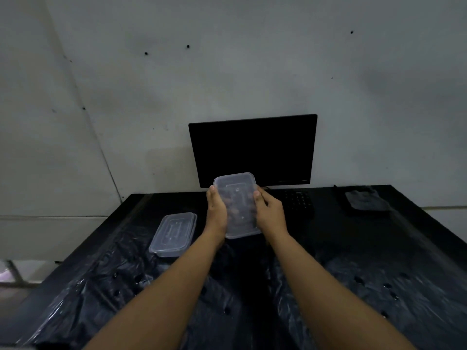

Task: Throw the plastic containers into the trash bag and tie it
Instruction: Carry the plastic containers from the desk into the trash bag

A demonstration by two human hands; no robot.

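A clear plastic container (237,198) with its lid on is held up above the black table, tilted toward me. My left hand (216,210) grips its left side and my right hand (269,212) grips its right side, thumbs on the lid. A second clear lidded container (173,233) lies flat on the table to the left. The black trash bag (106,294) is spread flat and crinkled over the near part of the table, under my forearms.
A dark monitor (252,150) stands at the back against the grey wall. A black keyboard (298,202) lies right of my hands. A dark folded cloth (365,200) sits at the back right. The table's left edge (83,243) drops to the floor.
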